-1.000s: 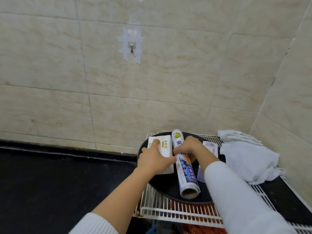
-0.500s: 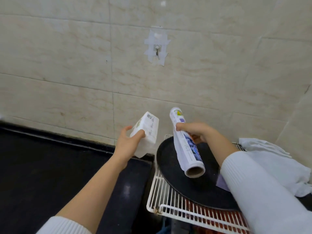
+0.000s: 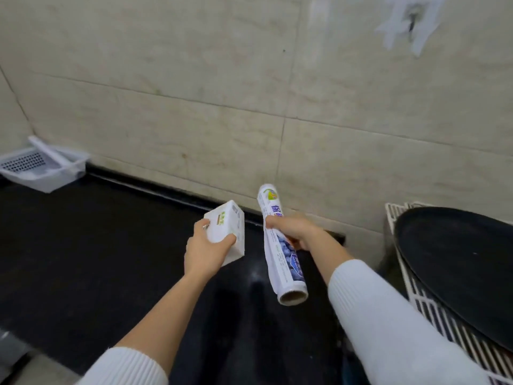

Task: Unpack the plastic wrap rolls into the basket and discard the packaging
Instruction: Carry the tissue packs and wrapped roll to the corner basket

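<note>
Both packs are now lifted off the round black tray [image 3: 455, 262] at three o'clock. The left hand [image 3: 204, 252] is gripping a small white box [image 3: 226, 232]; the right hand [image 3: 294, 232] is clasping a printed plastic wrap roll [image 3: 280, 245] above the black surface [image 3: 83, 245]. They are travelling toward the white perforated basket [image 3: 41, 168] at ten o'clock, still unopened.

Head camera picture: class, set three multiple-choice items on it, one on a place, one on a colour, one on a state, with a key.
1. Where is the white basket?
A. far left, by the wall
B. on the wire rack
C. in the right hand

2. What colour is the countertop?
A. white
B. black
C. red

3. How is the plastic wrap roll?
A. lying in the basket
B. held in the air by the right hand
C. on the round tray

Key: A, it sits against the tiles at far left; B, the surface is black; B, fingers wrap it above the counter, while the left hand holds a white box.
</note>
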Demonstrator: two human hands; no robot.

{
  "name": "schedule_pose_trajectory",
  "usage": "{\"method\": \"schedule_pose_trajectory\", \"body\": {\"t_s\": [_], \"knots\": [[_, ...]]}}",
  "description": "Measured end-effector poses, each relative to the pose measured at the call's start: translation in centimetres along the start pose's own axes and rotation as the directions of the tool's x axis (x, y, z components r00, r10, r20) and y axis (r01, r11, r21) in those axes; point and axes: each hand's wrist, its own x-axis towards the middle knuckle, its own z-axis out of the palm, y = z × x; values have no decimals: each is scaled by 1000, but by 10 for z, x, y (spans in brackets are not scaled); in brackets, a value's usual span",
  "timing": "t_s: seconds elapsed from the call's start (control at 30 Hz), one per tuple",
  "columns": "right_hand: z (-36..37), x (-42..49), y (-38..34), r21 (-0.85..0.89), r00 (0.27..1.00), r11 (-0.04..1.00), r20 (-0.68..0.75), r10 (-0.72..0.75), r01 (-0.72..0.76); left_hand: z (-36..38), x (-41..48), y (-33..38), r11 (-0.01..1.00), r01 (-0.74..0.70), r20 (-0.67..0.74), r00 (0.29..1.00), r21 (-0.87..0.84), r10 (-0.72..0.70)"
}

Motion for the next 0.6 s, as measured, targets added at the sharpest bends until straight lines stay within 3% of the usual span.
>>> {"method": "schedule_pose_trajectory", "body": {"t_s": [0.2, 0.4, 0.6], "knots": [[136, 33, 35, 37, 984, 985, -61, 170, -168, -50, 50, -104, 981, 74, 38, 996, 181, -82], [223, 50, 53, -1, 964, 972, -126, 233, -235, -78, 69, -161, 937, -24, 108, 994, 348, -15], [256, 54, 57, -174, 949, 947, -211, 233, -271, -94, 70, -194, 901, -133, 184, 981, 412, 60]]}}
